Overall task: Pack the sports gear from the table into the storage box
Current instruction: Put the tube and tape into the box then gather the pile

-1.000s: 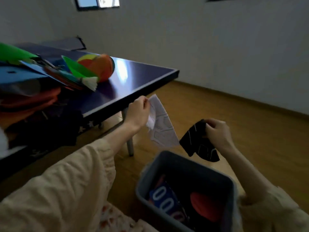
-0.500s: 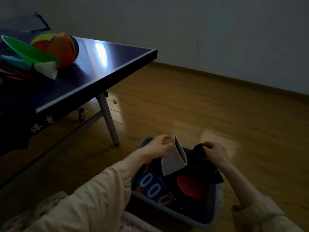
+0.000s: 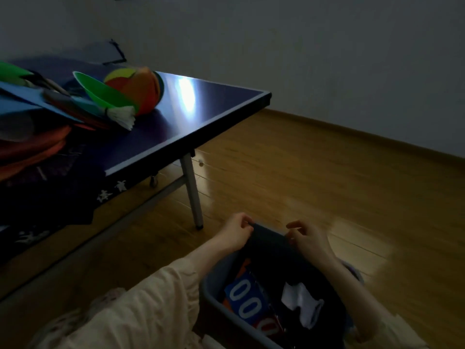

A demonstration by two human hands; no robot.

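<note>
Though dim rm: blue table [image 3: 176, 117], wood floor [image 3: 314, 177]

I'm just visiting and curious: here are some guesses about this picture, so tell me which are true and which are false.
1. A white sock lies inside the storage box. True.
2. The multicoloured ball is already in the box. False: it sits on the blue table, behind a green dish.
3. A blue card with white zeros is in the box. True.
4. The right hand holds a racket. False: both it and the left hand hold nothing, fingers loosely curled over the far end of the box.
5. The box stands on the table. False: it is on the wooden floor beside the table.
</note>
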